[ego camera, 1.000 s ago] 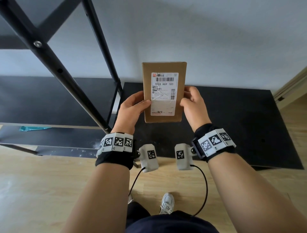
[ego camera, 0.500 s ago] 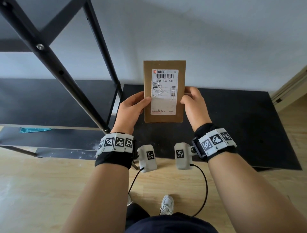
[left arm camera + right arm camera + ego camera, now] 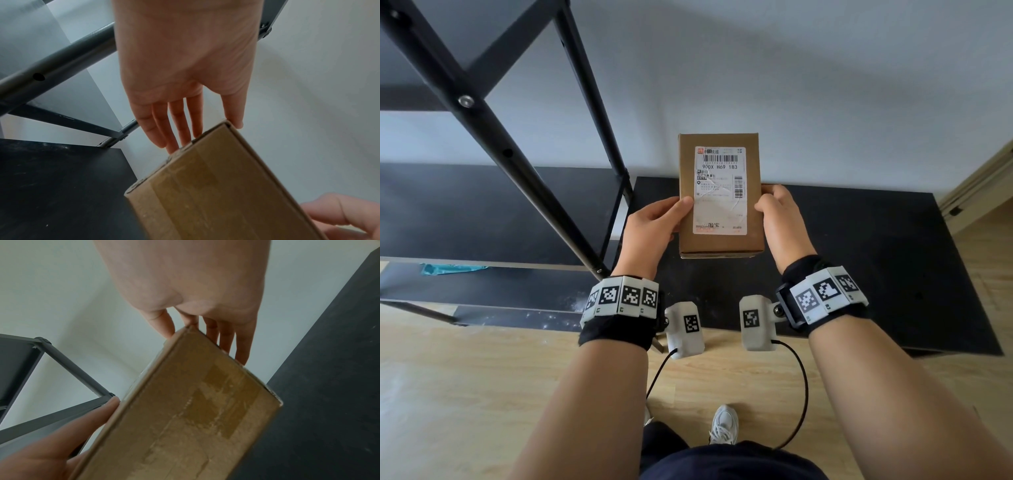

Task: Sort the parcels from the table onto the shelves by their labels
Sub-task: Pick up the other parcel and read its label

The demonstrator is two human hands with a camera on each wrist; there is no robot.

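White label (image 3: 720, 191) on the parcel (image 3: 719, 246): barcode, "900X H69 183", "淘宝" at bottom; finer print illegible.

Plain white wall (image 3: 791, 68) behind, evenly lit. Pale wood-plank floor (image 3: 465, 394) below. Black metal shelving frame (image 3: 482, 113) at left — slanted posts, dark boards, a teal scrap (image 3: 453, 268) on the lowest. Low black counter (image 3: 876, 257) against the wall at right — beige door trim (image 3: 983, 192) just beyond.

You see one parcel (image 3: 719, 195) bearing one label (image 3: 720, 190), one black counter (image 3: 876, 260), one shelf rack (image 3: 482, 116), two wrist cameras, and one teal scrap (image 3: 448, 268).
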